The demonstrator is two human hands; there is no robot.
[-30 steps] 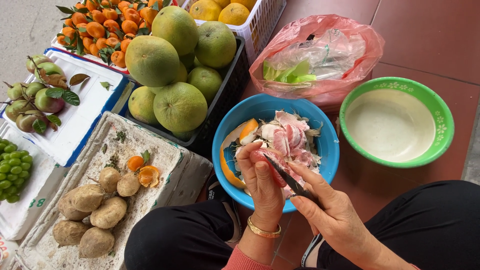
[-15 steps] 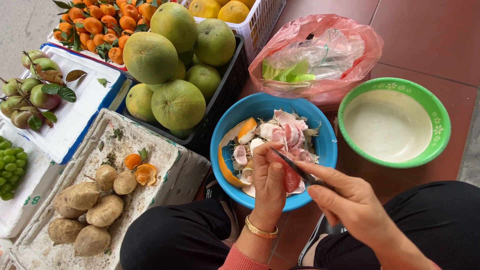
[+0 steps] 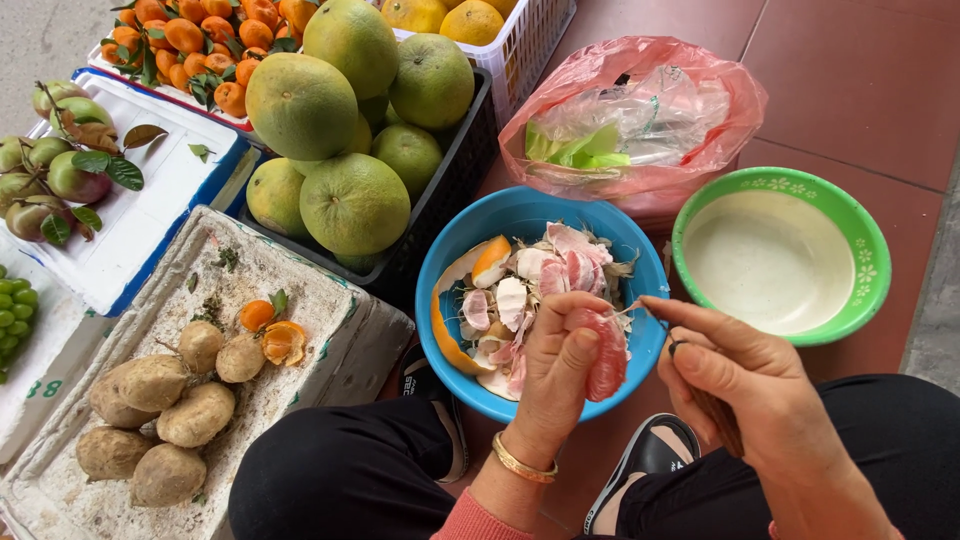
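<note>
My left hand (image 3: 558,372) grips a pink pomelo segment (image 3: 606,352) over the near side of a blue bowl (image 3: 447,250). The bowl holds peeled pink segments, white pith and orange rind pieces (image 3: 490,262). My right hand (image 3: 738,378) sits just right of the segment, closed on a small knife with a brown handle (image 3: 716,412); its blade is mostly hidden, pointing toward the segment's edge. A thin strand of membrane stretches between the segment and my right fingers.
A green bowl with a white inside (image 3: 862,250) stands right of the blue one. Behind is a pink plastic bag (image 3: 720,90). A black crate of large green pomelos (image 3: 350,205), small oranges (image 3: 190,40), a foam box of brown tubers (image 3: 160,400) lie to the left.
My left hand has lifted the pink segment slightly nearer to me. My right hand drew the knife back to the right, away from the bowl's middle, pulling membrane off.
</note>
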